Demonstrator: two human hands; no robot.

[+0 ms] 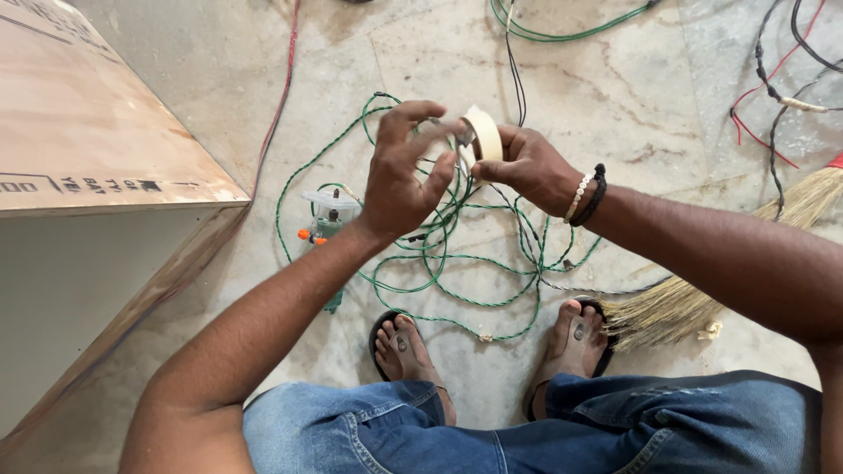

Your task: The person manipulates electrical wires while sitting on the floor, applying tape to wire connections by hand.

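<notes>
My right hand [524,164] grips a cream roll of masking tape [483,133], held on edge above the floor. My left hand [402,168] is right beside it, fingers curled and fingertips touching the roll's near side, picking at the tape. Below both hands lies a tangle of green twisted wire [439,263] on the marble floor. A small clear-and-green device with orange knobs [327,216] sits just left of my left wrist, joined to the wire.
A plywood box [97,149] stands at the left. A straw broom [702,290] lies at the right by my right foot. More green, red and black wires [773,88] trail across the far floor. My knees and sandalled feet are below.
</notes>
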